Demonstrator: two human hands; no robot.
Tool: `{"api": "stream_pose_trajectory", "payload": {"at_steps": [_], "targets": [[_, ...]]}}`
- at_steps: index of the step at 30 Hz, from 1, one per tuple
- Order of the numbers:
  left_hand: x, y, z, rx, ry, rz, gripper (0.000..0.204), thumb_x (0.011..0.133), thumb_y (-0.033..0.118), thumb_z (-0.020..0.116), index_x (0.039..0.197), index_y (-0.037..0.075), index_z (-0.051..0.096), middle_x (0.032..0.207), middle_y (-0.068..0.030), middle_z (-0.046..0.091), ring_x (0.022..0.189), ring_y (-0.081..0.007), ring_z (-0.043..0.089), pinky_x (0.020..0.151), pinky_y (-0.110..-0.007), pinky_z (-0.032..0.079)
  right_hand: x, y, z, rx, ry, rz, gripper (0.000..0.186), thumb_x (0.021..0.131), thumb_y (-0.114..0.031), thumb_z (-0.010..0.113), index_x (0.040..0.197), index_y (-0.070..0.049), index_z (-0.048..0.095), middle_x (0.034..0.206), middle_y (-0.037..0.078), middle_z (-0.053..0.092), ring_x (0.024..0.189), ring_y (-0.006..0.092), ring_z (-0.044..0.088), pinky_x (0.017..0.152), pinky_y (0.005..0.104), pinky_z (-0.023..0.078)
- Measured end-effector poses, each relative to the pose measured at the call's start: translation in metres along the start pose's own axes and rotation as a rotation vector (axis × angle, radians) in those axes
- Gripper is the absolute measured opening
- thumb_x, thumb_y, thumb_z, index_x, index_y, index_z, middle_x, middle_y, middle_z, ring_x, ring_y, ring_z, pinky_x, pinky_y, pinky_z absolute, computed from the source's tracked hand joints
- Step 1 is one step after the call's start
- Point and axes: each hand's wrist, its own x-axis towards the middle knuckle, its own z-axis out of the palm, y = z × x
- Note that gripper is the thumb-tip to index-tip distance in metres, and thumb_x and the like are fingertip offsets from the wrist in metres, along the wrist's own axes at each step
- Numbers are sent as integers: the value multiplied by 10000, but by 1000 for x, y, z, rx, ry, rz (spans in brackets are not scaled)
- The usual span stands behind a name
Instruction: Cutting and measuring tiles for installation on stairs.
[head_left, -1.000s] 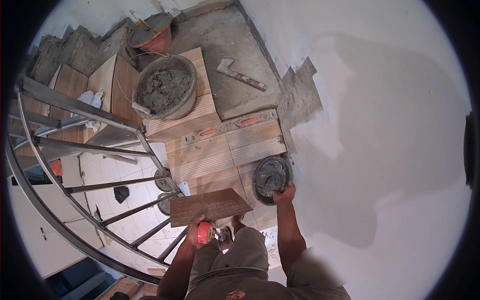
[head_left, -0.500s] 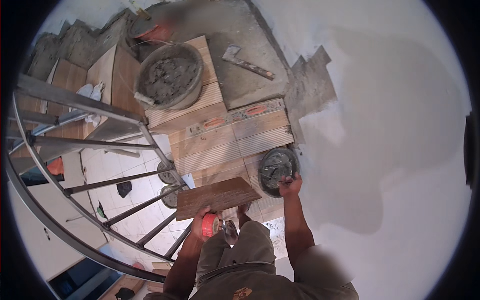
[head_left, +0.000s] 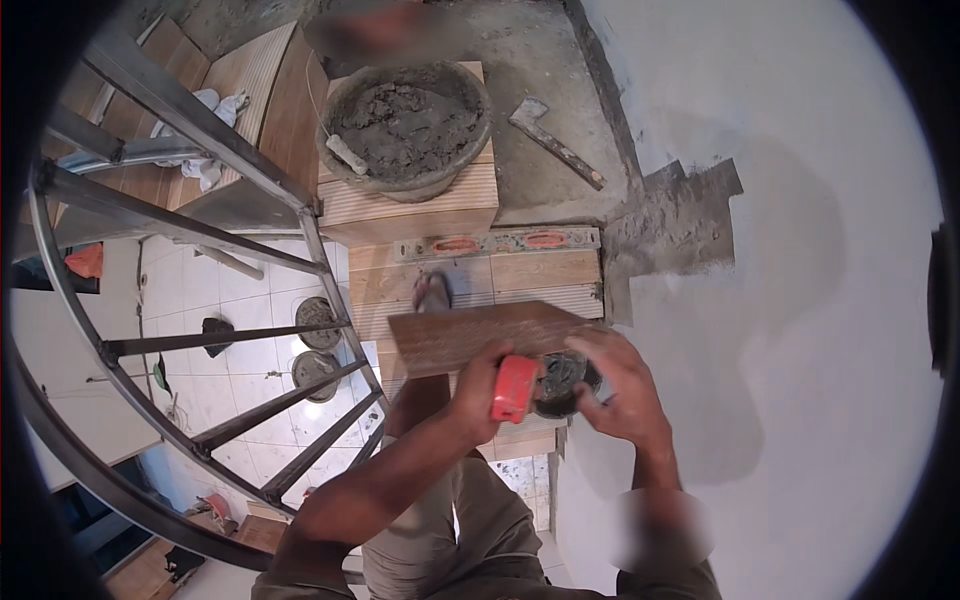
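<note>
My left hand (head_left: 472,395) grips a brown wood-look tile (head_left: 450,337) and a red object (head_left: 513,387), perhaps a tape measure. My right hand (head_left: 622,385) is raised at the tile's right end, fingers apart and curved; whether it touches the edge is unclear. Below it a dark bucket (head_left: 561,400) of grey slurry is partly hidden. Beyond the tile, a spirit level (head_left: 480,242) lies along the tiled step (head_left: 530,268), where my sandalled foot (head_left: 432,292) stands.
A large tub of mortar (head_left: 405,135) stands on the upper step; a hatchet-like tool (head_left: 555,148) lies on bare concrete. A metal railing (head_left: 190,297) curves along the left, above a white-tiled lower floor (head_left: 250,285). A painted wall (head_left: 800,300) borders the right.
My right hand has left the bucket for the tile's end. The tile in my left hand has risen and shifted rightward, and my foot is now on the higher step.
</note>
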Motion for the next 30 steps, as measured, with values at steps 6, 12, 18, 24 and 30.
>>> {"api": "stream_pose_trajectory", "payload": {"at_steps": [6, 12, 18, 24, 30], "targets": [[71, 18, 50, 152, 81, -63, 455, 978, 466, 500, 1102, 54, 647, 912, -68, 727, 679, -226, 674, 600, -378, 545, 90, 46, 18, -577, -431, 3, 508, 767, -209, 729, 1257, -125, 622, 1288, 128, 647, 1209, 333, 607, 952, 480, 516], [133, 47, 36, 312, 121, 7, 526, 979, 522, 529, 1020, 20, 680, 849, -104, 700, 661, -200, 662, 610, -335, 545, 152, 120, 23, -673, -523, -27, 349, 801, -178, 692, 1150, -165, 705, 1129, 63, 723, 1074, 280, 679, 843, 461, 558], [131, 109, -16, 1268, -42, -267, 460, 981, 469, 612, 1035, 24, 714, 834, -49, 677, 685, -137, 603, 645, -284, 500, 187, 184, 22, -745, -485, -120, 363, 798, -146, 698, 1162, -153, 698, 1160, 93, 707, 1075, 309, 673, 884, 451, 557], [194, 121, -164, 958, 323, 151, 377, 949, 327, 657, 1193, 40, 658, 868, -42, 688, 806, -148, 630, 766, -282, 493, 232, 211, 42, -806, -553, -25, 336, 824, -116, 650, 1156, -143, 698, 1141, 92, 707, 1077, 321, 670, 887, 458, 551], [226, 135, -144, 958, 132, 233, 978, 905, 296, 744, 1628, 62, 127, 866, -35, 641, 746, -104, 579, 724, -271, 470, 256, 235, 36, -826, -568, 1, 327, 845, -82, 601, 1145, -153, 712, 1085, 108, 720, 1047, 320, 682, 867, 467, 543]]}}
